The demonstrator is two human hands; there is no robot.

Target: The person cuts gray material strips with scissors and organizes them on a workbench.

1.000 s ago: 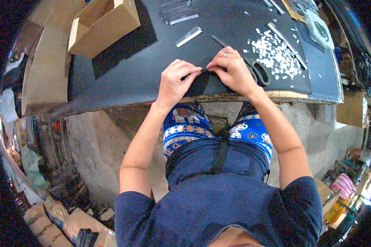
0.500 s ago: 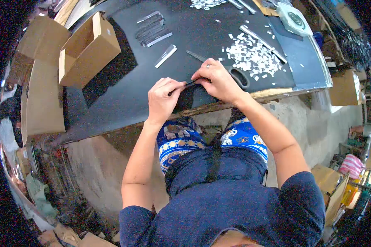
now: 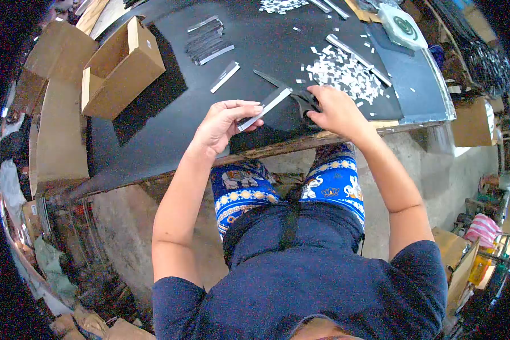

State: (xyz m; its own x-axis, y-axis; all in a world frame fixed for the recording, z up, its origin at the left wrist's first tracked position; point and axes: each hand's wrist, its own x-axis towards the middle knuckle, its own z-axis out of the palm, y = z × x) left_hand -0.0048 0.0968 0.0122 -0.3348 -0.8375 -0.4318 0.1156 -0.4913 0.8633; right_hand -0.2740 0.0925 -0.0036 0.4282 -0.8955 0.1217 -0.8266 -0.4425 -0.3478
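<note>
My left hand (image 3: 228, 122) pinches a thin flat strip (image 3: 277, 104), black with a white band along one edge, between thumb and fingers. The strip slants up to the right above the black tabletop, its far end close to the scissors. My right hand (image 3: 337, 110) is closed around the dark handles of the scissors (image 3: 305, 105), partly covering them. Their blades (image 3: 266, 77) point up and left, spread apart, passing behind the strip's end. A similar short strip (image 3: 225, 77) lies on the table beyond my left hand.
Several black strips (image 3: 207, 42) lie stacked farther back. Small white pieces (image 3: 345, 73) are heaped at right, with a long strip (image 3: 358, 59) across them. An open cardboard box (image 3: 124, 71) stands left. A plastic-wrapped packet (image 3: 403, 27) sits at the far right; the table's wooden edge (image 3: 289, 146) runs before me.
Both hands were together on a dark strip; now they are apart. The strip has been turned to show its white edge in my left hand, and my right hand has taken the scissors' handles.
</note>
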